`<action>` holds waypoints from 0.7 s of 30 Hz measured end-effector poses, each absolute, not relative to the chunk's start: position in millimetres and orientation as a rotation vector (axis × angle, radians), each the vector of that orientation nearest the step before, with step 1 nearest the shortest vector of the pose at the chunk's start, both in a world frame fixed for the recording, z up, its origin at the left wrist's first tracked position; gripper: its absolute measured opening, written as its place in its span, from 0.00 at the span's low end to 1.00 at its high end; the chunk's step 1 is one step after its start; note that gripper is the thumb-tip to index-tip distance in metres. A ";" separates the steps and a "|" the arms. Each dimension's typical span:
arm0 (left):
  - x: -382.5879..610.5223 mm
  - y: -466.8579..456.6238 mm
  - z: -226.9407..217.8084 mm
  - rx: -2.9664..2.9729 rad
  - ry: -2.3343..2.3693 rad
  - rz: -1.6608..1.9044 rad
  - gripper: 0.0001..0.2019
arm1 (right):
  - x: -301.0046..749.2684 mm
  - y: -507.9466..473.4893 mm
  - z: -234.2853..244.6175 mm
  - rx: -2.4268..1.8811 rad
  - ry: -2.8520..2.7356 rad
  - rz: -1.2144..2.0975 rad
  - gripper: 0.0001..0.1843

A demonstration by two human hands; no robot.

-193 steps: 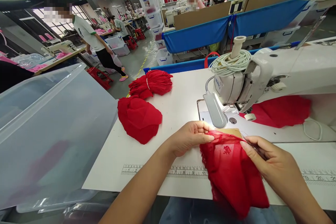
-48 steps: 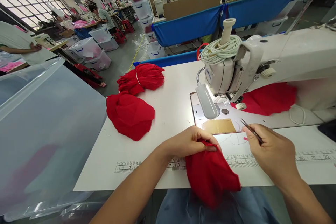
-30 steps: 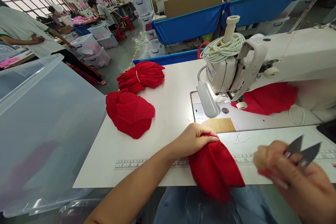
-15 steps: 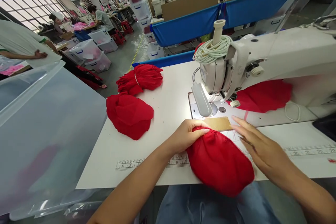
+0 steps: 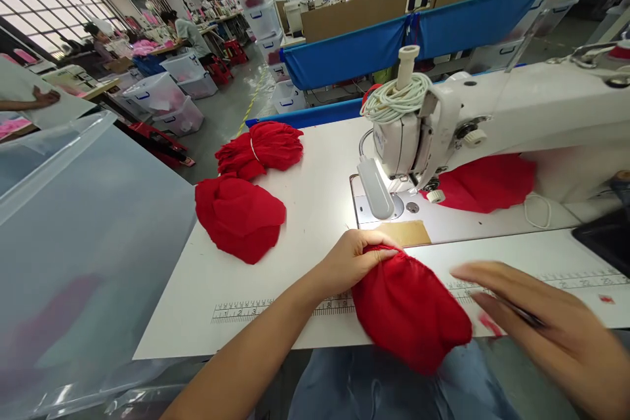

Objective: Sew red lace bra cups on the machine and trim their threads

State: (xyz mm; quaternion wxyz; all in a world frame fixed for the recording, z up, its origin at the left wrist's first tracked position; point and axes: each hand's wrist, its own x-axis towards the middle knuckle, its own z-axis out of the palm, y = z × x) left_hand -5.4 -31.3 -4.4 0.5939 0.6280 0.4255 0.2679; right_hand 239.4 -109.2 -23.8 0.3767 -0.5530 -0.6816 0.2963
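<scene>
My left hand (image 5: 352,262) pinches the gathered edge of a red fabric piece (image 5: 413,315) between thumb and fingers. The rounded, pouch-like cloth hangs over the table's front edge above my lap. To its right, apart from the cloth, my right hand (image 5: 546,321) is smeared by motion. Its fingers reach leftward, and a thin dark tool (image 5: 529,316) shows in its grasp, too blurred to name. Just beyond my left hand is the tan plate (image 5: 406,233) by the needle area of the white sewing machine (image 5: 516,111).
On the left lie a loose red fabric piece (image 5: 241,220) and a tied red bundle (image 5: 263,149). More red cloth (image 5: 485,184) sits under the machine arm. A large translucent bin (image 5: 98,236) borders the table's left side. A printed ruler (image 5: 241,310) runs along the front. Other people work behind.
My right hand has moved right and toward me, away from the red fabric. My left hand keeps its pinch on the cloth. The view has shifted slightly.
</scene>
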 end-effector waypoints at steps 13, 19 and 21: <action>-12.5 -25.6 -9.0 1.229 1.040 0.681 0.08 | 186.5 -78.9 -32.1 -1.524 -1.420 0.945 0.20; -16.3 -23.8 -2.6 1.127 1.119 0.645 0.10 | 191.4 -71.7 -34.2 -1.535 -1.412 0.864 0.20; -16.0 -24.0 -1.9 1.135 1.125 0.670 0.10 | 191.5 -72.9 -31.4 -1.556 -1.411 0.832 0.19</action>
